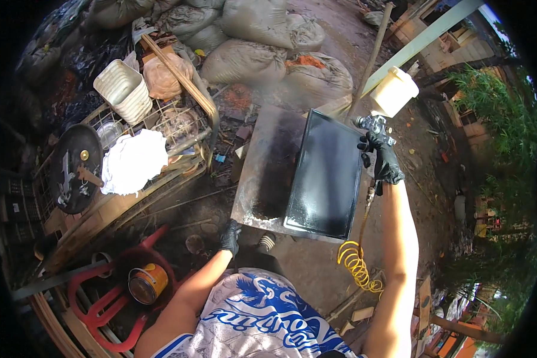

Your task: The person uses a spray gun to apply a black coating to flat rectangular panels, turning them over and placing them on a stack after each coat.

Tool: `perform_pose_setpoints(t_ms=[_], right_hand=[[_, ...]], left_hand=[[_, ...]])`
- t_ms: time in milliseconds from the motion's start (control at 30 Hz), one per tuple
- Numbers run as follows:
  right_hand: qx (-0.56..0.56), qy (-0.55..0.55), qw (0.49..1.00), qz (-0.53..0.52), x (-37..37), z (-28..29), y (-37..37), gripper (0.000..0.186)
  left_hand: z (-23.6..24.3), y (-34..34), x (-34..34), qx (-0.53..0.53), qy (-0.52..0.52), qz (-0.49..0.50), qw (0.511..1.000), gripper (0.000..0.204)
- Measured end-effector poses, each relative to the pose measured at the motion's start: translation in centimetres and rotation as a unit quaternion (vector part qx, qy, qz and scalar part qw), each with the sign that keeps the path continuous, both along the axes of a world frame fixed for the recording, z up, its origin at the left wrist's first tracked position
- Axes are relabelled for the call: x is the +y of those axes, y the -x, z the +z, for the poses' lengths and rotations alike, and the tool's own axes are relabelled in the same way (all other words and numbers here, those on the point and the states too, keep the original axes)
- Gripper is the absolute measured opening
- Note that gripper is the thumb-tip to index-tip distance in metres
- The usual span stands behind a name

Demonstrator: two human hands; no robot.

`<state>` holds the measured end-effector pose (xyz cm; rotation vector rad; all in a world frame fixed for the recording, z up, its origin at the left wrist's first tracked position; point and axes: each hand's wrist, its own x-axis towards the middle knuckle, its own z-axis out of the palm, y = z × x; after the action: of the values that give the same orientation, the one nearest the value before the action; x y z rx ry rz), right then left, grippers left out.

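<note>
My right hand, in a black glove, is wrapped round a metal spray gun with a whitish cup on top. The gun is beside the right edge of a black rectangular tray with a raised rim and a glossy, wet-looking face. That tray lies on a stained board, covering its right part. At the board's near left corner my left hand, also black-gloved, is closed on the edge; its fingertips are partly hidden. A yellow coiled hose hangs below the gun.
On a wire-mesh rack at left are stacked white containers, a white cloth and a black round pan with metal parts. Near left, a yellow paint can sits on a red chair. Filled sacks lie beyond the board.
</note>
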<state>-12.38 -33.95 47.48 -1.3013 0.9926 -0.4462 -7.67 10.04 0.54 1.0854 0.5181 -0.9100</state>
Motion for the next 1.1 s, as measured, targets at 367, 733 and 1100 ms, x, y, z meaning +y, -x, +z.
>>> perform_pose_setpoints(t_ms=[367, 733, 1100], right_hand=[[0.036, 0.041, 0.996, -0.073, -2.7, -0.1, 5.1, 0.029], [0.171, 0.126, 0.968, -0.136, -4.6, 1.3, 11.7, 0.034], [0.112, 0.146, 0.983, 0.023, -2.8, 1.6, 7.7, 0.033]], left_hand=[[0.6, -0.3, 0.0, 0.064, 0.025, -0.039, 0.997, 0.037], [6.2, -8.1, -3.6, 0.029, 0.005, -0.011, 1.000, 0.030], [2.8, -3.0, -5.5, 0.051, 0.008, -0.051, 0.997, 0.036]])
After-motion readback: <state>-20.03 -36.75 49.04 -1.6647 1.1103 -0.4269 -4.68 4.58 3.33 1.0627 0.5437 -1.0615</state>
